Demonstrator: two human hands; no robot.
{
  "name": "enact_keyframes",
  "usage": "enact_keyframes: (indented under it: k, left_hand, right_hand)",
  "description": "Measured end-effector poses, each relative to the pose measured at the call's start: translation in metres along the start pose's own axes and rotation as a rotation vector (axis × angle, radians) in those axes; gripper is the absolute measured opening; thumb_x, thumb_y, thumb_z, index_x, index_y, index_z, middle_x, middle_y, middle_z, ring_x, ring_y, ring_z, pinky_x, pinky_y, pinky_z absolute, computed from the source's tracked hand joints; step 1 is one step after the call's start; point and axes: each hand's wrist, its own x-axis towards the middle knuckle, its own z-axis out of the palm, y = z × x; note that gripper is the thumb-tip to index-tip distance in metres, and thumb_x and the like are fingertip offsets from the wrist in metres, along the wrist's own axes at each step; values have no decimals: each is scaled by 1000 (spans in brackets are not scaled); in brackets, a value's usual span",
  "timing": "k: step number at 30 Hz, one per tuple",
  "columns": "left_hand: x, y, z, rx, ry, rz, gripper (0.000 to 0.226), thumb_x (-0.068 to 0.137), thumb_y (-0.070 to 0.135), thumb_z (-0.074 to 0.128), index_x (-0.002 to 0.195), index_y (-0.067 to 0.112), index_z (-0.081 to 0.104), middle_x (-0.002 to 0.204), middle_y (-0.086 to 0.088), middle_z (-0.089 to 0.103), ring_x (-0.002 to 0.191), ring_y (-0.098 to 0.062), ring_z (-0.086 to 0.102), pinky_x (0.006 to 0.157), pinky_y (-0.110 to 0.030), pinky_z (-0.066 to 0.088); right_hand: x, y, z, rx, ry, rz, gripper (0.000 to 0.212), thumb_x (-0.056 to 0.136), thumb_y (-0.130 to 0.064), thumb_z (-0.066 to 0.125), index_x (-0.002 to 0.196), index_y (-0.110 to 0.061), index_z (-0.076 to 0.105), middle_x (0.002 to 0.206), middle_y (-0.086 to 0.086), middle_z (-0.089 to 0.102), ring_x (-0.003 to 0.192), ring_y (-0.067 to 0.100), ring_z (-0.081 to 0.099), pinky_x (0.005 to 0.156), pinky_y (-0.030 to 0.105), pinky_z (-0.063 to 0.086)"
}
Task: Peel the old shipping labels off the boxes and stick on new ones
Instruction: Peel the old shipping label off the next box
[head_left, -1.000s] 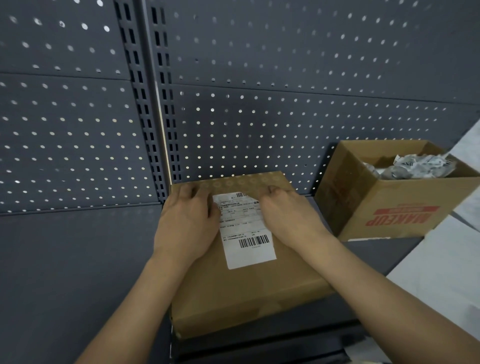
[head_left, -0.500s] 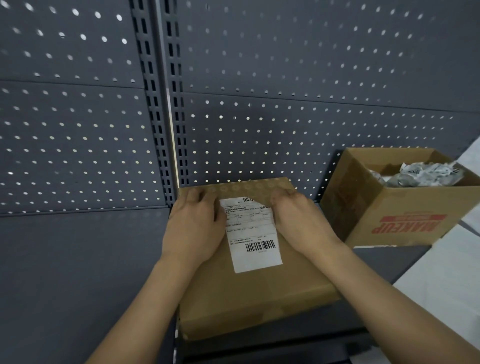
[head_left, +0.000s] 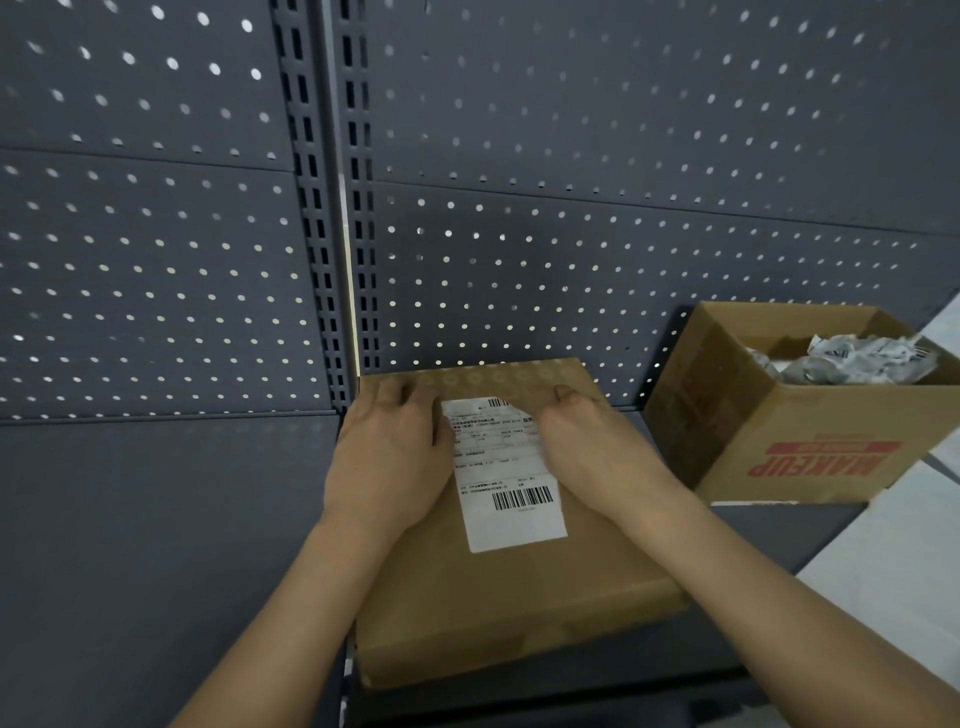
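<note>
Head view: two cardboard boxes stand on a dark grey shelf (head_left: 156, 545), which is backed by perforated grey panels (head_left: 571, 260). A pair of slotted uprights (head_left: 332, 208) divides the panels.

The closed box (head_left: 519, 613) sits in the middle of the shelf. Its far edge is close to the back panel and its near edge is at the shelf's front edge. One white shipping label (head_left: 511, 499) lies on its top face, slightly tilted and reaching from near the far edge to about the middle of the lid. Two barcodes show on it, one partly visible at its far end and one near its near end.

Both hands are on this box, one at each side of the label. The left hand (head_left: 389, 457) lies palm down with its fingers stretched toward the far edge, and its thumb side touches the label's left margin. It grips nothing.

The right hand (head_left: 587, 447) covers the label's upper right part. Its fingers are bent with the tips tucked down near the far edge. I cannot tell whether they pinch the label's corner or only press on it.

The second box (head_left: 810, 441) stands open at the right end of the shelf, apart from the first. It has red "MAKEUP" lettering upside down on its near side, and a heap of crumpled white papers (head_left: 852, 358) lies inside it. A pale surface (head_left: 893, 597) adjoins the shelf at the right.
</note>
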Motion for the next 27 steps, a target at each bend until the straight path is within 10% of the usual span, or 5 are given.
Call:
enact_keyframes:
  k: [8, 17, 27]
  left_hand:
    - [-1, 0, 0, -23, 6, -8, 36, 94, 24, 50, 127, 12, 59, 133, -10, 52, 124, -30, 45, 103, -43, 40]
    - [1, -2, 2, -1, -2, -3, 37, 94, 26, 48, 126, 12, 59, 134, -10, 51, 124, -30, 43, 105, -42, 38]
    - [1, -2, 3, -10, 5, -4, 37, 94, 25, 47, 127, 12, 59, 130, -11, 53, 122, -31, 45, 103, -44, 40]
  right_hand:
    - [-4, 10, 5, 273, 83, 210, 14, 92, 0, 46, 87, -8, 55, 76, -1, 50, 67, 21, 53, 57, 30, 40]
    - [-5, -7, -1, -32, 16, 97, 26, 89, 2, 43, 106, -11, 58, 108, 6, 58, 92, 23, 63, 60, 27, 29]
    - [-6, 2, 3, 248, 67, 184, 14, 95, -8, 47, 103, -11, 58, 99, 5, 60, 87, 28, 61, 64, 33, 45]
